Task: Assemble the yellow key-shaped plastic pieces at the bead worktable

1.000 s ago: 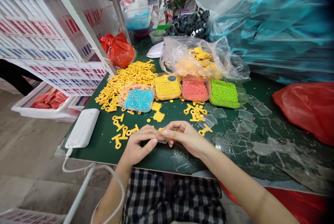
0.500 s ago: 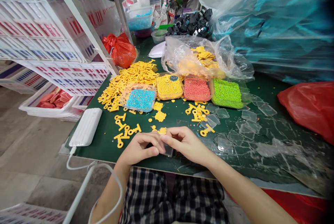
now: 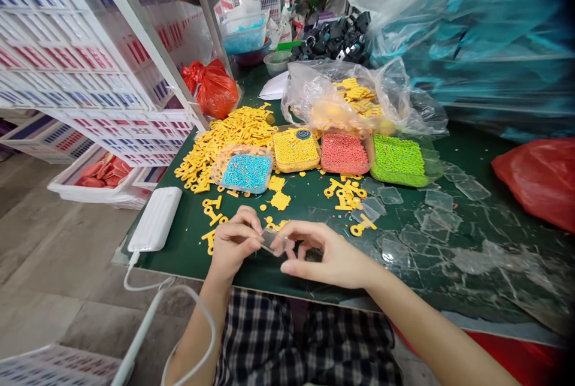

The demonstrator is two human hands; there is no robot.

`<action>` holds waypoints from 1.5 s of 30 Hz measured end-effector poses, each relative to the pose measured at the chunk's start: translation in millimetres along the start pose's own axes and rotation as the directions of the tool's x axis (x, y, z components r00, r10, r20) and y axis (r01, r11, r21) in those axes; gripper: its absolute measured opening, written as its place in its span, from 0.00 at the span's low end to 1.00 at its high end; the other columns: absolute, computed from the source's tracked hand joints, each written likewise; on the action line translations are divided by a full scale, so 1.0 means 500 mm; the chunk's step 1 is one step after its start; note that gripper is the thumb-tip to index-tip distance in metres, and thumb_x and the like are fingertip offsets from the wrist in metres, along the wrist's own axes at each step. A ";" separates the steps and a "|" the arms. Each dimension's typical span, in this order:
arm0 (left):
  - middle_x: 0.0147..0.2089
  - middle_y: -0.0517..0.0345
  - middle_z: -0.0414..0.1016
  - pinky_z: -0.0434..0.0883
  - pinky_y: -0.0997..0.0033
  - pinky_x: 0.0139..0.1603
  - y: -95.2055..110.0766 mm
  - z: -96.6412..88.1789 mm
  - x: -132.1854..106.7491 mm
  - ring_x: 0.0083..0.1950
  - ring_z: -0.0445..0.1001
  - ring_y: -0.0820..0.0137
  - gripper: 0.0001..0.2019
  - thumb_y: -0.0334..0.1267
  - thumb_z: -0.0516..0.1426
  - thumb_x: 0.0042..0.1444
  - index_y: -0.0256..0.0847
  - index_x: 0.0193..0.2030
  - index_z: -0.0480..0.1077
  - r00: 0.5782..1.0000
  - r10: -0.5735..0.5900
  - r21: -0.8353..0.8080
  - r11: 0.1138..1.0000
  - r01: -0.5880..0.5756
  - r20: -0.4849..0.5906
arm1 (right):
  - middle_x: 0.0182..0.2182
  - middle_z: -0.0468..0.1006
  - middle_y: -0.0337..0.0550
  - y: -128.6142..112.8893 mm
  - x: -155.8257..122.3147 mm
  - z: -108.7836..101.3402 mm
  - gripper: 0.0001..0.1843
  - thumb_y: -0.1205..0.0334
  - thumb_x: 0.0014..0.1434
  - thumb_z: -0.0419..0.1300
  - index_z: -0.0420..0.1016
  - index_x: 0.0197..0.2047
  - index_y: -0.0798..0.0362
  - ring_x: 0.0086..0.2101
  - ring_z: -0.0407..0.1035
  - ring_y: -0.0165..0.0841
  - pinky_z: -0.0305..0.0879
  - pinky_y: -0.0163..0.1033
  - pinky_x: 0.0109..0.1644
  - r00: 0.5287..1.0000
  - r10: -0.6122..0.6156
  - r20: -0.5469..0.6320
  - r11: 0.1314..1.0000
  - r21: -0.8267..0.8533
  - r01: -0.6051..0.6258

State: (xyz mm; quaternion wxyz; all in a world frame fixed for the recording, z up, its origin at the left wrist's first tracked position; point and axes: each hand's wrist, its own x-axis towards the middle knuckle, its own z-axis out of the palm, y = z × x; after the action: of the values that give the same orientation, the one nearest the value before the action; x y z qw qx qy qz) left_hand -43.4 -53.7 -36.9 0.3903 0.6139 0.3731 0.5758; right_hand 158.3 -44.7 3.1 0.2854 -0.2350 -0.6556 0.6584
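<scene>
Between thumb and fingers, my left hand [image 3: 236,242] pinches a small clear plastic square [image 3: 271,241], tilted just above the table edge. My right hand [image 3: 330,254] is at the square's right side, thumb apart from its bent fingers; some fingertips show behind the clear plastic, and I cannot tell whether they touch it. Just beyond the hands lie yellow flat pieces [image 3: 280,200]. A few yellow T-shaped pieces with ring ends [image 3: 363,225] lie near my right hand, and others [image 3: 213,215] lie beside my left.
Trays of blue beads [image 3: 247,171], yellow beads [image 3: 294,149], red beads [image 3: 344,152] and green beads [image 3: 399,157] stand in a row. Behind them is a heap of yellow pieces [image 3: 233,131]. Loose clear squares [image 3: 435,224] lie right; a white power bank [image 3: 157,218] with cable lies left.
My hands have moved apart from their close pose. The clear square has been lifted and tilted in my left fingers, and my right thumb has moved away from the left hand.
</scene>
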 end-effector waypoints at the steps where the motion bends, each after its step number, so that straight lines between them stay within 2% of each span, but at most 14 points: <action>1: 0.26 0.56 0.69 0.67 0.64 0.38 -0.001 0.000 0.000 0.35 0.66 0.67 0.15 0.55 0.65 0.49 0.47 0.23 0.79 1.000 0.004 0.016 1.000 -0.004 -0.023 | 0.35 0.76 0.40 0.001 0.000 0.001 0.14 0.51 0.57 0.63 0.73 0.40 0.52 0.29 0.66 0.27 0.63 0.32 0.29 1.000 -0.006 -0.015 1.000 -0.016 0.006; 3: 0.29 0.56 0.69 0.67 0.65 0.40 0.000 0.000 0.001 0.37 0.67 0.67 0.14 0.54 0.66 0.48 0.47 0.24 0.80 1.000 -0.004 0.032 0.999 0.005 -0.027 | 0.36 0.77 0.42 0.004 0.002 0.001 0.13 0.51 0.60 0.60 0.75 0.39 0.53 0.31 0.67 0.28 0.64 0.33 0.30 0.996 -0.028 -0.083 0.999 -0.031 0.026; 6: 0.37 0.53 0.70 0.68 0.63 0.46 0.004 0.003 0.001 0.42 0.69 0.65 0.13 0.54 0.67 0.47 0.47 0.26 0.81 0.995 -0.055 0.020 0.998 0.054 0.084 | 0.34 0.77 0.42 0.010 0.006 -0.004 0.17 0.48 0.62 0.58 0.75 0.35 0.53 0.31 0.68 0.29 0.64 0.33 0.29 0.981 -0.059 -0.187 0.997 -0.055 0.050; 9: 0.50 0.49 0.73 0.65 0.58 0.56 0.007 0.004 0.002 0.55 0.68 0.57 0.18 0.57 0.65 0.47 0.49 0.40 0.82 0.968 -0.132 0.063 0.991 0.122 0.213 | 0.28 0.76 0.40 0.019 0.007 -0.014 0.21 0.45 0.64 0.54 0.74 0.31 0.53 0.27 0.65 0.28 0.62 0.34 0.28 0.964 -0.120 -0.237 0.972 -0.224 0.066; 11: 0.58 0.49 0.70 0.61 0.54 0.62 0.006 0.003 0.002 0.62 0.63 0.54 0.28 0.59 0.65 0.46 0.52 0.54 0.76 0.959 -0.149 0.096 0.987 0.129 0.240 | 0.25 0.74 0.40 0.028 0.007 -0.021 0.23 0.44 0.66 0.52 0.74 0.30 0.53 0.28 0.65 0.30 0.60 0.35 0.30 0.940 -0.216 -0.263 0.891 -0.448 0.079; 13: 0.61 0.51 0.69 0.59 0.53 0.65 0.004 0.001 0.002 0.64 0.62 0.55 0.32 0.56 0.66 0.47 0.55 0.60 0.69 0.958 -0.130 0.156 0.983 0.092 0.255 | 0.26 0.75 0.41 0.038 0.007 -0.026 0.24 0.46 0.68 0.49 0.73 0.29 0.53 0.30 0.65 0.31 0.59 0.36 0.32 0.925 -0.295 -0.238 0.762 -0.643 0.077; 15: 0.59 0.53 0.71 0.60 0.55 0.64 0.000 -0.002 0.004 0.62 0.64 0.59 0.29 0.50 0.66 0.50 0.57 0.60 0.69 0.951 -0.098 0.262 0.965 0.019 0.295 | 0.27 0.76 0.42 0.046 0.007 -0.030 0.24 0.48 0.69 0.47 0.73 0.30 0.53 0.31 0.66 0.32 0.58 0.37 0.33 0.937 -0.301 -0.178 0.655 -0.753 0.067; 18: 0.53 0.54 0.76 0.62 0.56 0.60 -0.004 -0.009 0.008 0.57 0.66 0.61 0.23 0.48 0.64 0.53 0.56 0.57 0.72 0.932 -0.069 0.426 0.900 -0.096 0.356 | 0.29 0.76 0.43 0.053 0.010 -0.031 0.21 0.52 0.70 0.48 0.74 0.32 0.54 0.33 0.67 0.33 0.57 0.36 0.34 0.967 -0.212 -0.141 0.586 -0.811 0.010; 23: 0.49 0.54 0.77 0.61 0.55 0.59 -0.008 -0.019 0.013 0.55 0.66 0.59 0.24 0.52 0.65 0.48 0.51 0.52 0.75 0.913 -0.089 0.646 0.734 -0.211 0.398 | 0.30 0.75 0.42 0.046 0.019 -0.032 0.17 0.55 0.69 0.51 0.76 0.34 0.54 0.36 0.68 0.33 0.57 0.36 0.35 0.981 0.012 -0.196 0.603 -0.781 -0.164; 27: 0.45 0.56 0.77 0.60 0.58 0.56 -0.015 -0.017 0.016 0.52 0.67 0.61 0.22 0.52 0.65 0.48 0.51 0.50 0.76 0.911 -0.045 0.716 0.635 -0.290 0.409 | 0.30 0.75 0.42 0.042 0.021 -0.035 0.18 0.56 0.69 0.50 0.75 0.33 0.54 0.39 0.67 0.35 0.60 0.37 0.39 0.977 0.009 -0.214 0.637 -0.752 -0.171; 31: 0.45 0.57 0.76 0.58 0.59 0.55 -0.021 -0.013 0.020 0.52 0.67 0.61 0.21 0.51 0.64 0.50 0.53 0.51 0.76 0.919 -0.073 0.774 0.566 -0.282 0.388 | 0.40 0.75 0.46 0.044 0.013 -0.043 0.12 0.56 0.67 0.54 0.74 0.42 0.54 0.45 0.64 0.38 0.63 0.42 0.47 0.972 -0.085 -0.220 0.586 -0.800 -0.129; 34: 0.46 0.58 0.75 0.57 0.59 0.54 -0.022 -0.010 0.022 0.51 0.67 0.61 0.20 0.50 0.65 0.50 0.55 0.52 0.76 0.911 -0.139 0.798 0.544 -0.258 0.389 | 0.43 0.73 0.47 0.045 0.005 -0.049 0.15 0.54 0.62 0.61 0.72 0.48 0.55 0.46 0.64 0.40 0.65 0.44 0.48 0.983 -0.075 -0.169 0.557 -0.825 -0.099; 39: 0.48 0.58 0.74 0.56 0.57 0.53 -0.027 -0.004 0.020 0.53 0.66 0.59 0.19 0.49 0.64 0.52 0.57 0.51 0.76 0.898 -0.214 0.829 0.507 -0.234 0.384 | 0.43 0.73 0.48 0.051 0.002 -0.051 0.17 0.56 0.56 0.66 0.74 0.46 0.56 0.44 0.64 0.41 0.66 0.46 0.47 0.989 -0.068 -0.134 0.475 -0.876 -0.086; 45: 0.52 0.56 0.74 0.55 0.55 0.54 -0.028 -0.006 0.021 0.55 0.66 0.58 0.19 0.51 0.61 0.55 0.58 0.54 0.74 0.882 -0.264 0.840 0.495 -0.225 0.391 | 0.41 0.74 0.48 0.054 0.005 -0.046 0.17 0.59 0.54 0.69 0.76 0.44 0.57 0.44 0.65 0.41 0.67 0.46 0.45 0.981 -0.062 -0.182 0.440 -0.888 -0.137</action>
State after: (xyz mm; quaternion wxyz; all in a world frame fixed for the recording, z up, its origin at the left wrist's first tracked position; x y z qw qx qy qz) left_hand -45.7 -38.2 -45.2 0.1128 0.8410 0.5112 0.1364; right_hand 170.3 -25.5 -24.1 0.1633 -0.4254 -0.8690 0.1929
